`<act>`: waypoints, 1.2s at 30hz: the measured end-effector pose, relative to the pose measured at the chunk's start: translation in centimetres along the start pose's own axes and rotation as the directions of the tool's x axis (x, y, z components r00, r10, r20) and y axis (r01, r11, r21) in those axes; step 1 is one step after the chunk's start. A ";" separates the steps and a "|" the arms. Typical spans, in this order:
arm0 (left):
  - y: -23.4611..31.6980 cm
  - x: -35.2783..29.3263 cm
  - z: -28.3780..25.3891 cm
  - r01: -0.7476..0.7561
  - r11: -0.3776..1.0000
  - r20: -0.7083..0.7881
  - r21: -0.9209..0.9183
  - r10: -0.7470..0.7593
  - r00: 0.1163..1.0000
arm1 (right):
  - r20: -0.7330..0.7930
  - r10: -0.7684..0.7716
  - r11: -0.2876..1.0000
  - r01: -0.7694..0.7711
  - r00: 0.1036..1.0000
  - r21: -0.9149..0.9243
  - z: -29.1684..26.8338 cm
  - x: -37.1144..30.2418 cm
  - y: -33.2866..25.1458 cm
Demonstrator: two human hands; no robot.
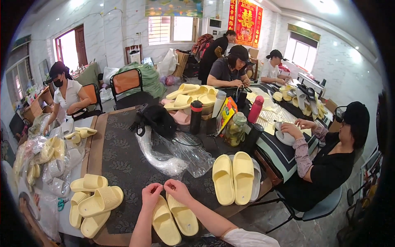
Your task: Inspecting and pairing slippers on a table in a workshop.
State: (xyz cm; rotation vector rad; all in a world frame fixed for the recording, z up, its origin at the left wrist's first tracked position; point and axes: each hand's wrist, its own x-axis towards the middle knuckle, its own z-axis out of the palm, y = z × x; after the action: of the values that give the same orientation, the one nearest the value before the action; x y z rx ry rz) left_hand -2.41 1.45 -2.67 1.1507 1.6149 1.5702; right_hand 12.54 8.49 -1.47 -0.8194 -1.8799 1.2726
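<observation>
At the bottom centre of the frame the person's left hand point(151, 194) and right hand point(177, 190) meet just above a pair of pale yellow slippers point(173, 217) that lies sole-up on the dark patterned desk point(123, 164). Both hands have their fingertips drawn together, pinching something too small to make out between them; I cannot tell whether it is a thread, a tag or a bit of film. The pair under the hands looks to be the one being worked on, and it is not yet bagged. To the right, lower centre, another yellow pair point(233, 177) rests side by side, upright, on a grey tray-like sheet, seemingly finished with or waiting. At the lower left a loose heap of yellow slippers point(92, 203) is piled at the desk's edge, so plenty appears left to handle. Crumpled clear plastic bags point(175, 158) lie in the middle of the desk, just beyond the hands. Farther up, bottles and a black bag crowd the desk, and other people sit around it with more slippers.
</observation>
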 end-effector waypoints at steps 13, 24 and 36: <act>0.9 0.0 -1.0 0.251 0.946 0.161 -0.205 -0.220 0.962 | 0.011 -0.003 1.000 0.003 1.000 0.014 0.0 -0.1 0.0; 1.0 0.0 -1.3 0.351 0.908 0.235 -0.230 -0.299 0.925 | 0.074 0.060 0.998 -0.061 0.995 0.009 0.2 -0.1 0.5; -0.1 0.2 -1.4 0.297 0.947 0.264 -0.122 -0.258 0.929 | 0.083 0.051 0.999 -0.052 0.995 0.011 0.1 -0.1 0.2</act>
State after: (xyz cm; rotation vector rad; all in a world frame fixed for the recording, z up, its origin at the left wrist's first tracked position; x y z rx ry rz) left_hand -3.75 1.02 -2.53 0.9407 1.3915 1.2931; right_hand 12.53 8.46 -1.70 -0.8244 -1.9238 1.3680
